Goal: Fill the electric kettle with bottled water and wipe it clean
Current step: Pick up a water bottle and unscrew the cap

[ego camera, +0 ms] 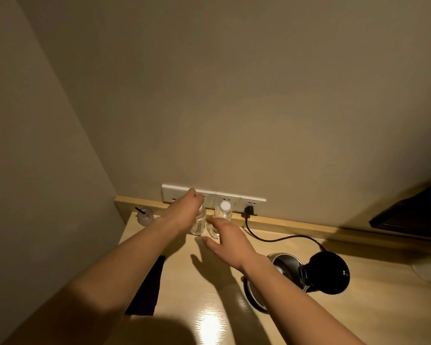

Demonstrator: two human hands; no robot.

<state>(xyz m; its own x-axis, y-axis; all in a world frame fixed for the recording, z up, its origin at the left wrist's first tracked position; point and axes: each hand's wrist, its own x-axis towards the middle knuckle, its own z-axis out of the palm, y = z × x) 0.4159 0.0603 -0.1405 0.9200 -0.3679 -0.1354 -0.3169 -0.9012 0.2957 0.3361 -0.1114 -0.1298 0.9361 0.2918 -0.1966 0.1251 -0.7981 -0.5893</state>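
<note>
Reaching for water | our left hand [184, 212] curls over the clear plastic bottle [199, 224] at frame centre, closure unconfirmed | right hand [228, 241] spread, empty | black steel kettle [288, 272] lower right | bottle thin-walled, slippery: grasp mid-body.

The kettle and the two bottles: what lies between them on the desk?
In the head view, the right hand and its forearm cross that stretch between the kettle and the bottles; the black cord runs behind it.

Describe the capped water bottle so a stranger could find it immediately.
Find the white socket strip on the back wall. Two clear bottles stand on the desk below it; take the right-hand bottle. Its white cap shows, while the left hand covers the other bottle.
</note>
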